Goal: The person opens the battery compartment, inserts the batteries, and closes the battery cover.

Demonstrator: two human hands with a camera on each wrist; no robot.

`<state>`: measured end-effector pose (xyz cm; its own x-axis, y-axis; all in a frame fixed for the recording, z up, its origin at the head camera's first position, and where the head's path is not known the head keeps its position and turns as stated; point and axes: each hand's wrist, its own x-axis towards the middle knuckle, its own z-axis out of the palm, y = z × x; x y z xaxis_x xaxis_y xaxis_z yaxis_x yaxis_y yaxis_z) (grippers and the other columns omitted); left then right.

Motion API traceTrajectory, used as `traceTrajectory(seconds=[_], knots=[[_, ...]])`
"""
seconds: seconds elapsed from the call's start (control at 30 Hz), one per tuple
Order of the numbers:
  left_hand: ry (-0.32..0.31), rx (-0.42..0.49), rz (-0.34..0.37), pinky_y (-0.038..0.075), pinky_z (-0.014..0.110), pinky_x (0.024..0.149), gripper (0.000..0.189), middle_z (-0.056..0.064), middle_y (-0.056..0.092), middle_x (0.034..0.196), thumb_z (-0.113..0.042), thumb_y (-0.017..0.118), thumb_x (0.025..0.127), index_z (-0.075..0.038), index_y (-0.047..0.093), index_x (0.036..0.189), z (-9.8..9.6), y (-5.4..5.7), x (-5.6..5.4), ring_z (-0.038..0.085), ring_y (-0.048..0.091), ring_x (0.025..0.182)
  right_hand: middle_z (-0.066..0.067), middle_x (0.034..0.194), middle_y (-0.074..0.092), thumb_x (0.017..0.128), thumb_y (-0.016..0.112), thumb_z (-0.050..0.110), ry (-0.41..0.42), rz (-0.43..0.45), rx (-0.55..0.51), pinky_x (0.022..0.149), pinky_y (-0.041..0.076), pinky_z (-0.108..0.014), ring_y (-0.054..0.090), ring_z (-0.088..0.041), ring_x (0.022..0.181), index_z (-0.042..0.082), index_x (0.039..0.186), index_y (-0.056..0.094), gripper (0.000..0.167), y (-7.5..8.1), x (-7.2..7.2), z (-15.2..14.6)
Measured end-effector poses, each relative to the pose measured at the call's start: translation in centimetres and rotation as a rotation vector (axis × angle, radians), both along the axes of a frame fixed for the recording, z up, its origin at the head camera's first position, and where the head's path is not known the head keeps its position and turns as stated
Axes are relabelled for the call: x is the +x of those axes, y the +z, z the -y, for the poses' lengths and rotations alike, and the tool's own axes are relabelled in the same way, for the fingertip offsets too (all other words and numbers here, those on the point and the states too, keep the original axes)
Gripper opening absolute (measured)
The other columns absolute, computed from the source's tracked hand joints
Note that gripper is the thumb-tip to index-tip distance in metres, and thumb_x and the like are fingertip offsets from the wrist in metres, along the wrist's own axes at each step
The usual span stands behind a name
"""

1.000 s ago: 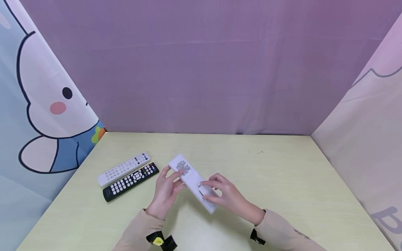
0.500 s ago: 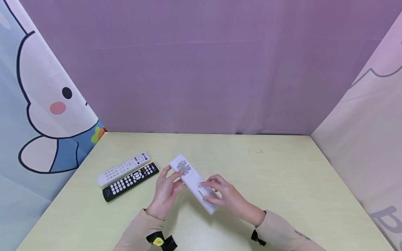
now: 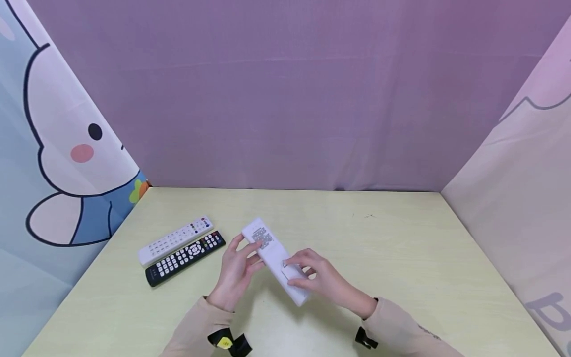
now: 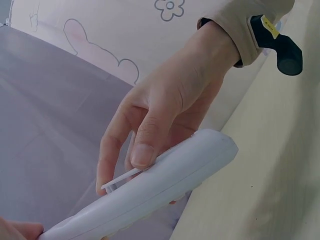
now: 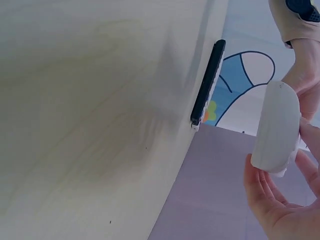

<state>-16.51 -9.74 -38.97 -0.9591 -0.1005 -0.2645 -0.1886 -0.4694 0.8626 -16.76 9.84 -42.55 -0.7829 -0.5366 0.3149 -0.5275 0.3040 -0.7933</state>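
A white remote control [image 3: 274,253], back side up, is held above the table, slanting down to the right. My left hand [image 3: 235,280] grips its upper end, thumb on the printed label and fingers beneath. At the lower end my right hand [image 3: 323,277] pinches the battery cover [image 4: 122,178] between thumb and fingers. In the left wrist view one edge of that cover stands raised off the remote's back. The right wrist view shows the remote end-on, with the right hand's fingers around it. Whether batteries sit under the cover is hidden.
On the table [image 3: 392,248] to the left lie a white remote control [image 3: 176,241] and a black remote control [image 3: 185,259], side by side with buttons up. A purple cloth [image 3: 285,99] hangs behind the table, and printed cloths stand at both sides.
Both hands keep their hold and have barely moved. The held remote has shifted very slightly to the right, and the dark gap beside the battery cover looks narrower.
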Motion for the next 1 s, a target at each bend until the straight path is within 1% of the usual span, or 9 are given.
traceTrajectory(seconds=[0.13, 0.2, 0.3, 0.37, 0.43, 0.6, 0.77, 0.87, 1.0], knots=[[0.0, 0.008, 0.001, 0.055, 0.03, 0.072, 0.057, 0.019, 0.053, 0.108, 0.002, 0.051, 0.085, -0.003, 0.023, 0.135, 0.1, 0.0, 0.1, 0.02, 0.063, 0.078, -0.012, 0.102, 0.052, 0.076, 0.068, 0.013, 0.004, -0.193, 0.045, 0.064, 0.052, -0.018, 0.055, -0.02, 0.083, 0.003, 0.113, 0.059, 0.039, -0.6, 0.3, 0.0], [0.0, 0.015, 0.003, 0.054, 0.03, 0.074, 0.057, 0.02, 0.051, 0.112, 0.001, 0.051, 0.085, -0.003, 0.023, 0.135, 0.2, 0.0, 0.1, 0.02, 0.063, 0.079, -0.013, 0.105, 0.05, 0.074, 0.071, 0.015, 0.003, -0.305, 0.086, 0.064, 0.051, -0.015, 0.056, -0.02, 0.082, 0.002, 0.117, 0.056, 0.048, -1.0, 0.6, 0.0], [-0.001, 0.017, 0.002, 0.053, 0.031, 0.076, 0.057, 0.022, 0.048, 0.116, 0.001, 0.051, 0.085, -0.003, 0.023, 0.135, 0.3, 0.0, 0.1, 0.02, 0.063, 0.081, -0.016, 0.113, 0.044, 0.069, 0.075, 0.02, 0.014, -0.399, 0.14, 0.065, 0.051, -0.014, 0.055, -0.02, 0.084, 0.0, 0.124, 0.048, 0.065, -1.4, 1.0, 0.0], [-0.002, 0.013, 0.005, 0.053, 0.031, 0.077, 0.057, 0.022, 0.048, 0.116, 0.001, 0.051, 0.085, -0.004, 0.023, 0.135, 0.4, 0.0, 0.1, 0.02, 0.063, 0.081, -0.016, 0.118, 0.041, 0.066, 0.077, 0.025, 0.02, -0.427, 0.167, 0.067, 0.05, -0.013, 0.055, -0.019, 0.085, -0.001, 0.127, 0.044, 0.074, -1.5, 1.2, 0.0], [0.0, 0.005, 0.007, 0.053, 0.032, 0.076, 0.057, 0.021, 0.05, 0.113, 0.001, 0.05, 0.085, -0.003, 0.023, 0.135, 0.4, 0.0, 0.1, 0.02, 0.063, 0.08, -0.016, 0.12, 0.04, 0.065, 0.077, 0.026, 0.021, -0.446, 0.179, 0.068, 0.05, -0.013, 0.053, -0.018, 0.086, -0.001, 0.128, 0.043, 0.077, -1.6, 1.3, 0.1], [0.01, 0.001, 0.014, 0.054, 0.03, 0.073, 0.053, 0.016, 0.055, 0.105, 0.003, 0.048, 0.086, -0.003, 0.026, 0.133, 0.4, 0.0, 0.0, 0.019, 0.063, 0.076, -0.016, 0.117, 0.043, 0.063, 0.078, 0.024, 0.014, -0.544, 0.167, 0.066, 0.049, -0.011, 0.054, -0.016, 0.083, -0.002, 0.125, 0.047, 0.074, -1.8, 1.2, 0.2], [0.007, 0.0, 0.016, 0.055, 0.028, 0.071, 0.052, 0.015, 0.055, 0.103, 0.003, 0.048, 0.085, -0.003, 0.027, 0.132, 0.4, 0.1, 0.0, 0.019, 0.063, 0.075, -0.017, 0.113, 0.044, 0.062, 0.078, 0.021, 0.012, -0.649, 0.149, 0.063, 0.048, -0.01, 0.055, -0.017, 0.079, -0.003, 0.121, 0.05, 0.07, -1.9, 1.0, 0.2], [0.009, 0.003, 0.017, 0.055, 0.028, 0.07, 0.051, 0.015, 0.055, 0.102, 0.003, 0.048, 0.085, -0.003, 0.027, 0.132, 0.4, 0.1, 0.0, 0.019, 0.063, 0.075, -0.018, 0.112, 0.044, 0.062, 0.077, 0.02, 0.013, -0.659, 0.147, 0.062, 0.048, -0.009, 0.055, -0.017, 0.078, -0.004, 0.121, 0.05, 0.069, -1.9, 0.9, 0.2], [0.01, 0.01, 0.013, 0.055, 0.028, 0.071, 0.053, 0.015, 0.055, 0.104, 0.002, 0.049, 0.086, -0.004, 0.025, 0.133, 0.4, 0.1, 0.1, 0.019, 0.063, 0.076, -0.017, 0.113, 0.044, 0.063, 0.077, 0.02, 0.008, -0.641, 0.138, 0.063, 0.047, -0.008, 0.054, -0.016, 0.079, -0.003, 0.122, 0.049, 0.069, -2.0, 1.0, 0.3]])
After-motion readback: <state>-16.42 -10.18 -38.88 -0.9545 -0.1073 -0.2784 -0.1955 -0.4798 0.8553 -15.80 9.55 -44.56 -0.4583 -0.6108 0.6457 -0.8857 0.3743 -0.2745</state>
